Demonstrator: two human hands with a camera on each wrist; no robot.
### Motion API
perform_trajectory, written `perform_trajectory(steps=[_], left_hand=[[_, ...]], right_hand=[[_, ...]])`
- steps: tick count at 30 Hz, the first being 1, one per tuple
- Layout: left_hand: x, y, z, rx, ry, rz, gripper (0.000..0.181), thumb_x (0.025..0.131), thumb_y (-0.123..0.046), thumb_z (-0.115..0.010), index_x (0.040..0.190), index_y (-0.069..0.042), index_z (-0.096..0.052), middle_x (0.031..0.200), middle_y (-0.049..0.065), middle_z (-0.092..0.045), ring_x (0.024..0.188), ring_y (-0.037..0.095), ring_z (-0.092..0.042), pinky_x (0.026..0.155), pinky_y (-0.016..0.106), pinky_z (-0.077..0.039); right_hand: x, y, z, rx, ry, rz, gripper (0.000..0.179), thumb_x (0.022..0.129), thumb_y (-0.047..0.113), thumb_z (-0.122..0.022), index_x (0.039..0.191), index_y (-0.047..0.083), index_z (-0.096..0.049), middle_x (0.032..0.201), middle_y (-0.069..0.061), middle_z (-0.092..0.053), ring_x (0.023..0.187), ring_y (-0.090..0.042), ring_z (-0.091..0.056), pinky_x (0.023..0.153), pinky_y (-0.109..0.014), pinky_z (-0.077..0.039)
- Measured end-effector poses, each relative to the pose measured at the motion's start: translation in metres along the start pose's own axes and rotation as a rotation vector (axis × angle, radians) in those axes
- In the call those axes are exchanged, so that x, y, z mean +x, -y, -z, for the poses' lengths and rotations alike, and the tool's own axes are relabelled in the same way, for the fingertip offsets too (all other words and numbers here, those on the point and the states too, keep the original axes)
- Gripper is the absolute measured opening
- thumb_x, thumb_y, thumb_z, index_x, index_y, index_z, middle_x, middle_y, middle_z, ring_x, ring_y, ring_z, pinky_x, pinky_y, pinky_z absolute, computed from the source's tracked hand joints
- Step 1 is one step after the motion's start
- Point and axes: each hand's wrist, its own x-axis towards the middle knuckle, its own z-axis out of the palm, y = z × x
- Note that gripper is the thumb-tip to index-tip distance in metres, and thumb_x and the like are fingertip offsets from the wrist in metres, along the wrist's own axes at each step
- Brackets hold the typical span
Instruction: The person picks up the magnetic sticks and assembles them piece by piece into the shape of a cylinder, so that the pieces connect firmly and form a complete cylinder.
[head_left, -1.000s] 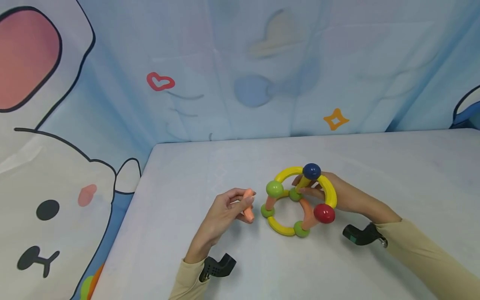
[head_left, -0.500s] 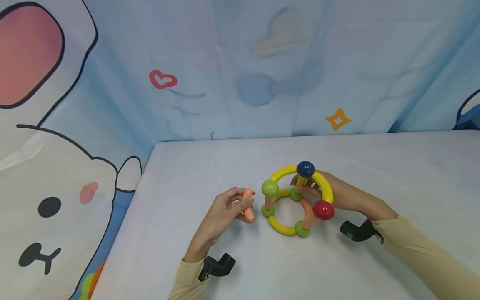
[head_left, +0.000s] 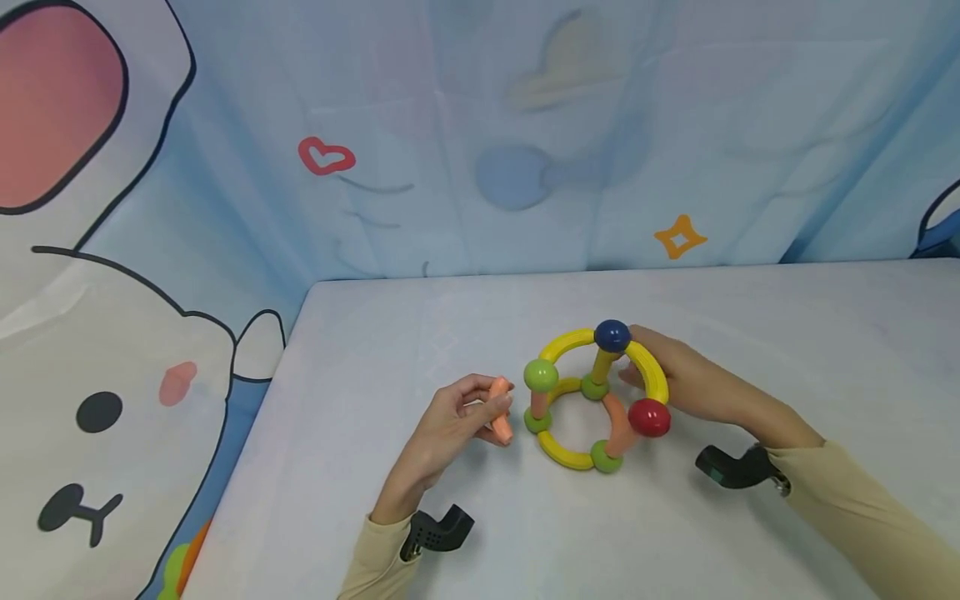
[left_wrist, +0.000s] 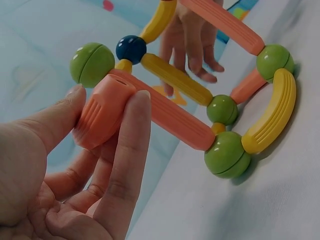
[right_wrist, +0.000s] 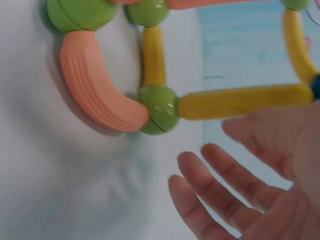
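My left hand (head_left: 450, 421) pinches a short orange curved magnetic rod (left_wrist: 102, 112) between thumb and fingers, left of a ball-and-rod frame. That frame stands on the table, with a lower ring of yellow and orange curved rods (right_wrist: 95, 87) joined by green balls (right_wrist: 158, 109). Uprights carry yellow arcs (head_left: 651, 372), a green ball (head_left: 541, 375), a blue ball (head_left: 612, 336) and a red ball (head_left: 649, 417). Behind the frame's right side is my right hand (head_left: 678, 375), its fingers loosely bent beside the yellow upright rod (right_wrist: 235, 102); in the right wrist view they hold nothing.
A white cloth covers the table (head_left: 675, 533). Behind it hangs a light blue printed curtain (head_left: 420, 208), with a large cartoon animal (head_left: 150, 333) printed at the left. A black wrist camera (head_left: 438, 531) sits on the left cuff, another (head_left: 738, 468) on the right.
My right hand has let go of the yellow upright and drawn back slightly to the right. The frame's top tilted a little left early on. The left hand keeps its pinch on the orange rod.
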Motion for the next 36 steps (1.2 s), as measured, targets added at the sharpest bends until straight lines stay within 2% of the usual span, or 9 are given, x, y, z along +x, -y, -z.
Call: perform_trajectory(steps=[2,4,9,12,17,30,36], left_hand=[[0.0,0.001,0.001,0.001,0.0,-0.003,0.047,0.104,-0.022,-0.067,0.137,0.01,-0.055,0.115,0.027,-0.066,0.077,0.015,-0.074,0.082,0.035,-0.062],[0.0,0.001,0.002,0.003,-0.005,-0.005,0.046,0.105,-0.022,-0.067,0.136,0.009,-0.056,0.115,0.028,-0.066,0.077,0.015,-0.074,0.082,0.035,-0.062],[-0.001,0.0,0.002,0.009,-0.012,-0.002,0.045,0.104,-0.021,-0.067,0.137,0.008,-0.056,0.116,0.03,-0.065,0.077,0.015,-0.074,0.082,0.035,-0.062],[-0.001,-0.001,0.001,0.008,-0.01,0.004,0.045,0.104,-0.021,-0.067,0.137,0.008,-0.056,0.116,0.03,-0.065,0.076,0.015,-0.074,0.081,0.034,-0.062],[-0.001,-0.001,0.0,0.01,-0.005,0.008,0.046,0.104,-0.02,-0.067,0.138,0.009,-0.054,0.114,0.029,-0.066,0.076,0.015,-0.074,0.082,0.034,-0.062],[0.0,0.0,0.001,0.024,-0.008,0.006,0.044,0.104,-0.02,-0.067,0.137,0.007,-0.056,0.108,0.026,-0.067,0.076,0.016,-0.074,0.081,0.035,-0.062],[0.001,0.001,0.002,0.037,-0.013,0.004,0.046,0.104,-0.021,-0.067,0.138,0.008,-0.056,0.113,0.028,-0.065,0.077,0.015,-0.073,0.08,0.034,-0.062]], right_hand=[[-0.007,-0.001,0.005,0.0,-0.042,-0.039,0.043,0.1,0.0,-0.066,0.14,-0.002,-0.052,0.118,-0.017,-0.066,0.104,-0.029,-0.063,0.084,-0.041,-0.06],[-0.015,-0.002,0.009,0.044,-0.063,-0.085,0.042,0.105,0.003,-0.059,0.145,0.0,-0.048,0.119,-0.018,-0.067,0.1,-0.029,-0.065,0.081,-0.036,-0.06],[-0.037,0.007,0.015,0.203,-0.081,-0.164,0.042,0.113,0.022,-0.049,0.153,0.011,-0.041,0.106,-0.013,-0.07,0.085,-0.026,-0.068,0.077,-0.033,-0.059],[-0.045,0.012,0.014,0.265,-0.071,-0.142,0.046,0.113,0.023,-0.049,0.156,0.014,-0.038,0.101,-0.011,-0.069,0.082,-0.028,-0.066,0.075,-0.033,-0.057],[-0.047,0.018,0.009,0.301,-0.073,-0.074,0.049,0.11,0.012,-0.055,0.156,0.014,-0.037,0.096,-0.009,-0.067,0.075,-0.028,-0.065,0.072,-0.032,-0.056],[-0.04,0.024,0.003,0.341,-0.077,-0.052,0.049,0.109,0.011,-0.057,0.154,0.014,-0.038,0.097,-0.01,-0.065,0.076,-0.032,-0.064,0.071,-0.032,-0.057],[-0.039,0.019,0.004,0.308,-0.083,-0.086,0.043,0.114,0.021,-0.045,0.155,0.012,-0.035,0.094,-0.012,-0.065,0.079,-0.032,-0.064,0.072,-0.032,-0.057]])
